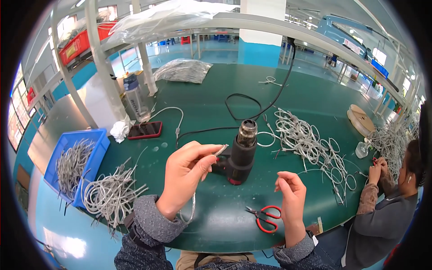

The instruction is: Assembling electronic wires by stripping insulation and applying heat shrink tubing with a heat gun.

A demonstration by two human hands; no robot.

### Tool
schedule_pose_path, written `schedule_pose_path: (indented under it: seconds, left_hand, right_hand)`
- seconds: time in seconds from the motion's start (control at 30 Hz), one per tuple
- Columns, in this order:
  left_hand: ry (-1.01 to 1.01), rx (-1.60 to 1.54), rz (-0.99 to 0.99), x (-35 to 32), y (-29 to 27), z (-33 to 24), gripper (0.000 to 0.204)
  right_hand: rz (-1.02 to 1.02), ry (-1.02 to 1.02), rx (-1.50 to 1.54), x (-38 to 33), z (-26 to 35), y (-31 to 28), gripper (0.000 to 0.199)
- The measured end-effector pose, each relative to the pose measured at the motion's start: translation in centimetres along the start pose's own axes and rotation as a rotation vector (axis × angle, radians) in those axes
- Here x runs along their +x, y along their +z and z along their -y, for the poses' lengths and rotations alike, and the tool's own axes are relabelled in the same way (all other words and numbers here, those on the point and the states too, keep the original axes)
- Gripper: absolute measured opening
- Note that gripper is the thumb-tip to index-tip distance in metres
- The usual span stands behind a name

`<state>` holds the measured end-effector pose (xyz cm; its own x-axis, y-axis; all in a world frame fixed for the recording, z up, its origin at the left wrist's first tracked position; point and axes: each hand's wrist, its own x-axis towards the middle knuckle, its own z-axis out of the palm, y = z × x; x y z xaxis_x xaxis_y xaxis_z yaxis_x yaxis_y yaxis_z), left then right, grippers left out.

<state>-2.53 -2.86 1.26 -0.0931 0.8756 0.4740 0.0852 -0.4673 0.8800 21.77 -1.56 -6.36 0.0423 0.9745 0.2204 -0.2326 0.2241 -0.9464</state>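
Note:
My left hand [184, 173] pinches a thin grey wire cable [219, 150] by its end, holding the tip close to the nozzle side of a black heat gun [241, 153] that stands upright on the green table [216, 216]. The rest of the cable loops down past my wrist. My right hand [291, 193] hovers to the right of the heat gun, fingers loosely curled and holding nothing. Red-handled scissors [265, 218] lie just below it.
A heap of looped grey cables [112, 193] lies at the left, beside a blue bin [74, 164] of more. Another tangle [310, 144] spreads at the right. A phone [145, 130] and bottle [134, 96] sit at the back left. A seated person [387, 211] works at the right.

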Motion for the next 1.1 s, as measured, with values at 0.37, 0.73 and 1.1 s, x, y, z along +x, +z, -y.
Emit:
schedule_pose_path:
  seconds: [0.37, 0.73, 1.1]
  left_hand:
    - [0.086, 0.081, -0.062, 5.6, 1.5, 3.5, 0.006]
    - [0.402, 0.390, -0.059, 7.4, 2.4, 5.1, 0.003]
    - [0.335, 0.393, -0.046, 7.4, 2.7, 4.9, 0.007]
  right_hand:
    - [-0.017, 0.166, 0.042, 0.9, -2.6, -0.5, 0.019]
    - [-0.024, 0.238, 0.023, 1.1, -3.0, -0.5, 0.022]
    - [-0.015, 0.278, 0.014, 1.1, -3.0, -0.5, 0.023]
